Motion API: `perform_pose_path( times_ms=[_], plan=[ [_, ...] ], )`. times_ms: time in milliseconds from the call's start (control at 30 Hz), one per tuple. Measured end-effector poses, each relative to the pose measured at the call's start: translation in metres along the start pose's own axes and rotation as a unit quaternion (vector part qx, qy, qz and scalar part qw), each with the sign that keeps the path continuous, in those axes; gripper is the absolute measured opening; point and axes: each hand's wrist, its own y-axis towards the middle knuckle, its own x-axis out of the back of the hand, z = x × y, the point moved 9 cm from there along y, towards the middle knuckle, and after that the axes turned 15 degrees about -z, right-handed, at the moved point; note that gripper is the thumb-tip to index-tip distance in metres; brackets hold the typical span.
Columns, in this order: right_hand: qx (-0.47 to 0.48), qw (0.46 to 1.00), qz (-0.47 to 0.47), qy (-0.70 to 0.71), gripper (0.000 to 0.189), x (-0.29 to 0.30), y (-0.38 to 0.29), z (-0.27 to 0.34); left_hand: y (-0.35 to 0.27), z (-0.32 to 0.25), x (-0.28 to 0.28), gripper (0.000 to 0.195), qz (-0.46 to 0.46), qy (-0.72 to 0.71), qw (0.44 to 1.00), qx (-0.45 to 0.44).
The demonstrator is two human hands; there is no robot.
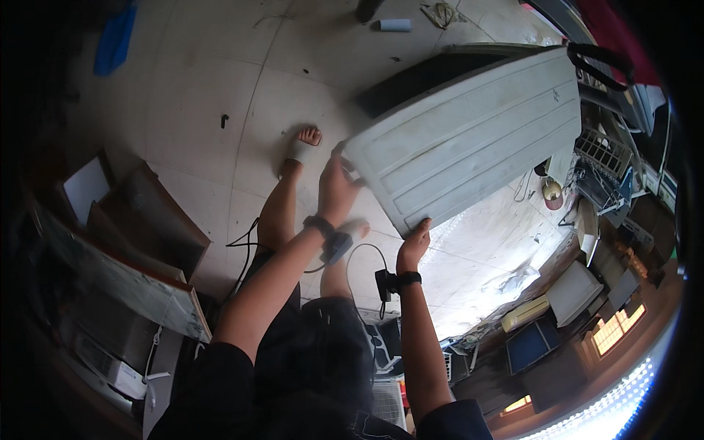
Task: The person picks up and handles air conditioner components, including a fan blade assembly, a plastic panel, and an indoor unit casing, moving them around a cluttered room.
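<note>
A large off-white ribbed panel [467, 132], which looks like part of an appliance casing, slants across the view ahead of me. My left hand [338, 187] grips its near left corner, thumb and fingers around the edge. At the near lower corner my right hand [413, 250] has hold of the same panel, its fingertips on the face and the palm below. Each wrist wears a black strap with a small cabled device. A dark area lies along the panel's far side; whether it is shadow or another object I cannot tell.
Wooden furniture pieces [159, 214] and a framed glass panel [126, 269] stand left. A blue object [114, 41] and a pale cylinder [395, 25] lie on the tiled floor [203, 93]. Rightward are a wire rack [602, 148], an air-conditioner unit [525, 313] and piled items. My bare feet are below.
</note>
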Motion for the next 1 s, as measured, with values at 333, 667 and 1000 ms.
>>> perform_pose_path(
  times_ms=[333,667,1000],
  plan=[
    [-0.028,0.988,-0.124,0.084,0.05,-0.011,-0.009,0.004,0.038,-0.03,0.047,0.043,-0.079,-0.088,0.992,-0.038],
    [-0.012,0.983,-0.175,0.045,0.055,-0.007,0.007,0.017,0.063,-0.116,-0.039,0.038,-0.067,0.33,0.909,-0.244],
    [-0.015,0.976,-0.208,-0.056,0.05,-0.002,-0.002,0.019,0.06,-0.116,-0.052,0.035,-0.038,0.373,0.896,-0.238]
  ],
)
